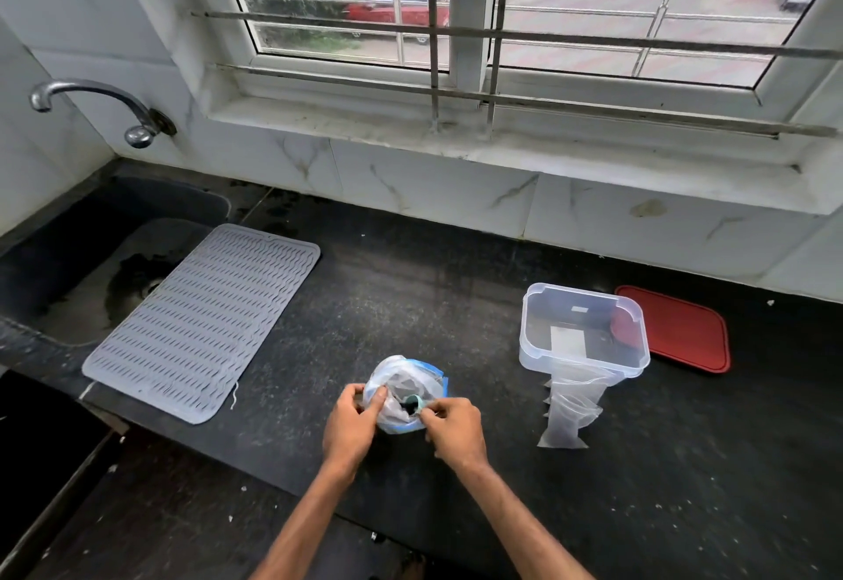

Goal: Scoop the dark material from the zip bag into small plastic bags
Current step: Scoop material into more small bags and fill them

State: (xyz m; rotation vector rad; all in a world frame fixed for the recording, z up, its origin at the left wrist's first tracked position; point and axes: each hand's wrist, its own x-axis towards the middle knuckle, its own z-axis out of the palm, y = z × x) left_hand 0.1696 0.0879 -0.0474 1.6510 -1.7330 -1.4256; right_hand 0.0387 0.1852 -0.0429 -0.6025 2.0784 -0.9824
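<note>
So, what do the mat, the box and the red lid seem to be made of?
Mat: probably silicone or soft rubber, matte grey, with a ribbed wavy pattern. Box: clear hard plastic; the counter shows through its walls. Lid: likely plastic, smooth red with a moulded rim.

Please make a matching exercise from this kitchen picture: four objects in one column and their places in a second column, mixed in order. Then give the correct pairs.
Objects:
1. zip bag
2. red lid
3. grey drying mat
4. small plastic bags

Places:
A. partly over the sink, at the left
B. between the two hands, left hand and right hand
C. flat on the counter behind the clear container
D. in front of the clear container

Pairs: 1-B, 2-C, 3-A, 4-D
</note>
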